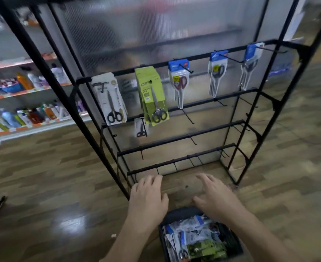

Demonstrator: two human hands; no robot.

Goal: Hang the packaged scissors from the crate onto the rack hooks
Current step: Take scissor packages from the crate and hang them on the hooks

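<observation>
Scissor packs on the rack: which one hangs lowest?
The small pack on the second bar, just below the green packs. Every other pack hangs from the top bar.

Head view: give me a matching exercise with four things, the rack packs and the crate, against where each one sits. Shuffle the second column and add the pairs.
Things
1. green scissors pack
2. small scissors pack
3. red-handled scissors pack
4. crate

Places
A. on the floor, nearest the camera
B. top rail, third from the left, blue header card
C. top rail, second from the left
D. second rail, the only pack on it

Pairs: 1-C, 2-D, 3-B, 4-A
</observation>
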